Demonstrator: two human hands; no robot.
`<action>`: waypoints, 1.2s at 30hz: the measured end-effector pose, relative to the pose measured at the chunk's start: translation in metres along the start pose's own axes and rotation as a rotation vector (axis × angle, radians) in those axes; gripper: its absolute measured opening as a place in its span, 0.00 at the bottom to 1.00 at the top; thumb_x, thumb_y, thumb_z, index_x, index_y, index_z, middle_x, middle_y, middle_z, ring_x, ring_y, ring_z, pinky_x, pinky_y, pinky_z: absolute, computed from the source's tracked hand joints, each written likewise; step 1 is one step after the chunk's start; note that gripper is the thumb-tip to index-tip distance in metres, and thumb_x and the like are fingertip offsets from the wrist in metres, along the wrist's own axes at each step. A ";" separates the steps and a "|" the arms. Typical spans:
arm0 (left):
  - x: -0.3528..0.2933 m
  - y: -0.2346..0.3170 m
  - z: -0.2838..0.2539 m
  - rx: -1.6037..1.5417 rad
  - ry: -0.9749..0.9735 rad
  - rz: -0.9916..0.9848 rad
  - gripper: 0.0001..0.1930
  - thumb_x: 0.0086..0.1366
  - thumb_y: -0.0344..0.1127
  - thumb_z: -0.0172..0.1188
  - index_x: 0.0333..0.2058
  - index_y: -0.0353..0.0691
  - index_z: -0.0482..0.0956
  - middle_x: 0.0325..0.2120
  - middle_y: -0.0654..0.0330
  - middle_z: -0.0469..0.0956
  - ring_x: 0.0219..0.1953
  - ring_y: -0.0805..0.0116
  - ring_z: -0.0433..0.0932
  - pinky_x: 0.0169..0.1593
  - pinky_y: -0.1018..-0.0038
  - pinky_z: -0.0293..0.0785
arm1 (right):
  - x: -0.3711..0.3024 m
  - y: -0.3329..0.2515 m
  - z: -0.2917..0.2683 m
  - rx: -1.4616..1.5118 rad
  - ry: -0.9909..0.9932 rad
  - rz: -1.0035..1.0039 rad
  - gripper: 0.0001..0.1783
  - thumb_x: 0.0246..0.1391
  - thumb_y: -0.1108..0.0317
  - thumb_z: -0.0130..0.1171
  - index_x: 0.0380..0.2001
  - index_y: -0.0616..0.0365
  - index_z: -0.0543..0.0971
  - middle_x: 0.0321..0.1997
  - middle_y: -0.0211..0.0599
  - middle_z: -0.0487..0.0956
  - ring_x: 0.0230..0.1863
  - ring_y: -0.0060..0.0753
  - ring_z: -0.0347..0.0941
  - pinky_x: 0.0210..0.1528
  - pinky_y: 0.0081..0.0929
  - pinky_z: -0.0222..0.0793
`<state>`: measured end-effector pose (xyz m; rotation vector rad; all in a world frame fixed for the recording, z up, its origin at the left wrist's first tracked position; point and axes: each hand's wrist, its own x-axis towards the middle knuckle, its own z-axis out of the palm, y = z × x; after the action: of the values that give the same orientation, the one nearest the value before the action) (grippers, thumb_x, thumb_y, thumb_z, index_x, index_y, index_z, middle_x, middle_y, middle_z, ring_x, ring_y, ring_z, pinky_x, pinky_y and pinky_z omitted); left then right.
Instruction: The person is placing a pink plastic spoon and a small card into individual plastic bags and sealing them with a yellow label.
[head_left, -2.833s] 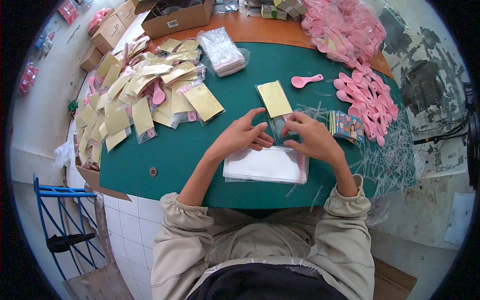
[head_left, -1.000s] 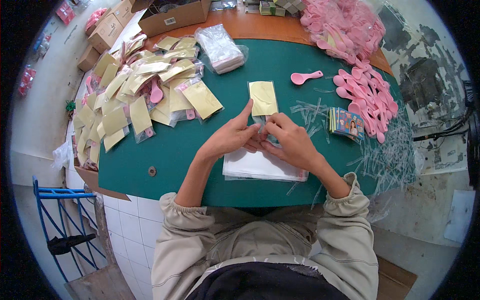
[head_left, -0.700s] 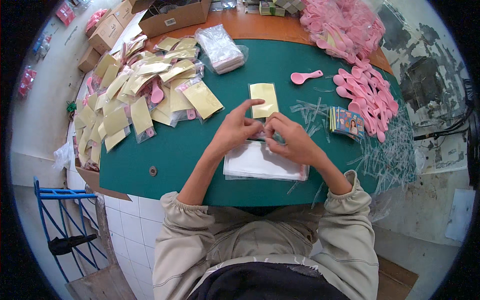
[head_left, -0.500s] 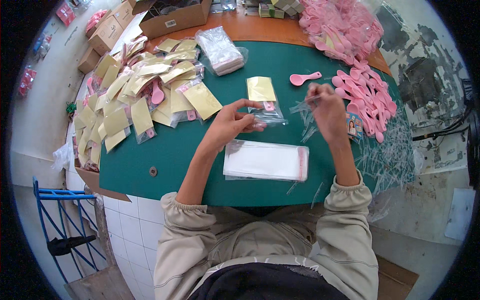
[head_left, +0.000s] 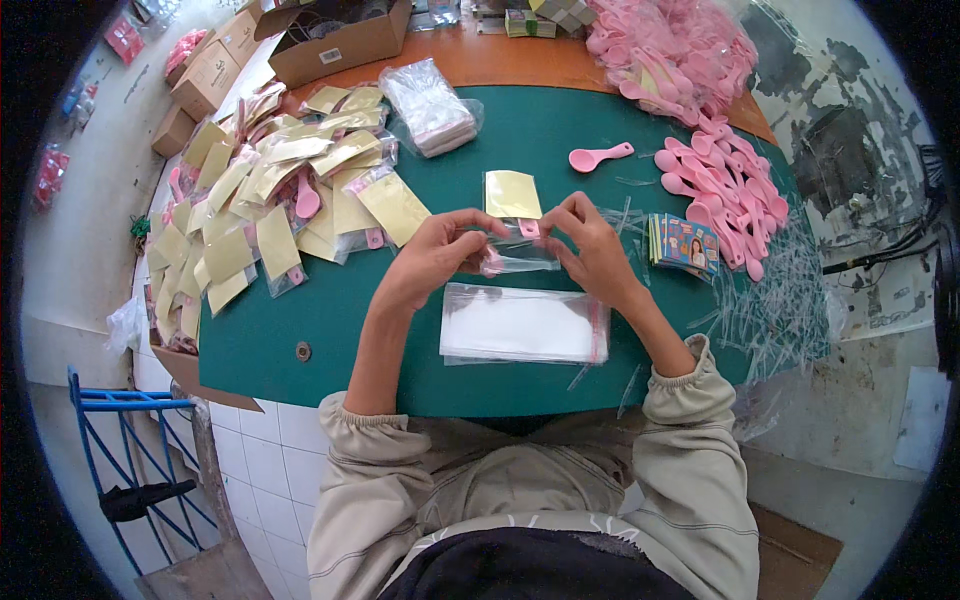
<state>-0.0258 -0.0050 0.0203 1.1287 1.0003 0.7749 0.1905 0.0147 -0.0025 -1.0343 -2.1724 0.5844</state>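
R hand (head_left: 592, 250) back at clr pouch (head_left: 511, 196) | narrow, grip unclear | L hand (head_left: 430, 262) pinching its film | 1 spoon (head_left: 600, 157) nearby

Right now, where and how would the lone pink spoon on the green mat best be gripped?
Probably by the middle of its handle, with the right hand coming from the near side and above. The pink spoon lies with its wide bowl to the left and its slim handle running right and slightly away, so thumb and finger could pinch across it.
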 end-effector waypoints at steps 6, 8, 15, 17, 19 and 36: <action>0.000 -0.007 0.001 0.330 0.142 0.151 0.10 0.59 0.29 0.50 0.40 0.40 0.69 0.29 0.60 0.74 0.33 0.73 0.75 0.36 0.79 0.72 | 0.000 0.017 0.001 0.280 -0.009 0.066 0.09 0.44 0.71 0.58 0.31 0.56 0.71 0.33 0.37 0.67 0.32 0.33 0.68 0.34 0.28 0.64; 0.002 -0.014 0.000 0.468 0.102 0.224 0.10 0.58 0.28 0.51 0.40 0.40 0.69 0.31 0.58 0.73 0.35 0.71 0.75 0.36 0.78 0.72 | 0.002 0.014 -0.004 0.260 -0.070 0.109 0.09 0.45 0.69 0.58 0.31 0.56 0.71 0.31 0.35 0.67 0.30 0.28 0.66 0.31 0.24 0.62; 0.007 -0.014 0.013 0.659 0.102 0.268 0.09 0.55 0.29 0.57 0.35 0.38 0.71 0.31 0.60 0.71 0.37 0.68 0.75 0.37 0.75 0.71 | 0.003 0.027 -0.005 0.456 -0.268 0.275 0.08 0.50 0.66 0.57 0.27 0.57 0.70 0.22 0.19 0.63 0.24 0.11 0.55 0.25 0.12 0.52; 0.006 -0.015 0.015 0.603 0.145 0.247 0.08 0.54 0.29 0.58 0.34 0.37 0.71 0.31 0.60 0.71 0.36 0.69 0.75 0.37 0.75 0.71 | 0.002 0.027 -0.002 0.504 -0.276 0.260 0.08 0.50 0.66 0.57 0.27 0.57 0.70 0.23 0.18 0.63 0.23 0.10 0.55 0.24 0.11 0.51; 0.008 -0.017 0.010 0.619 0.182 0.259 0.09 0.52 0.30 0.60 0.32 0.35 0.72 0.28 0.57 0.71 0.33 0.65 0.77 0.35 0.72 0.72 | 0.003 0.025 -0.002 0.550 -0.283 0.245 0.08 0.50 0.66 0.56 0.27 0.56 0.70 0.23 0.17 0.63 0.23 0.09 0.55 0.23 0.10 0.50; 0.018 -0.026 0.015 0.439 0.287 0.053 0.11 0.56 0.35 0.59 0.30 0.31 0.71 0.27 0.59 0.74 0.29 0.77 0.74 0.31 0.80 0.72 | 0.004 0.019 0.007 0.654 -0.080 0.468 0.09 0.55 0.66 0.51 0.29 0.61 0.70 0.26 0.29 0.75 0.22 0.12 0.63 0.23 0.11 0.58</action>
<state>-0.0054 -0.0015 -0.0073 1.4491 1.4333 0.7953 0.1934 0.0284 -0.0181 -1.1411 -1.5972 1.4521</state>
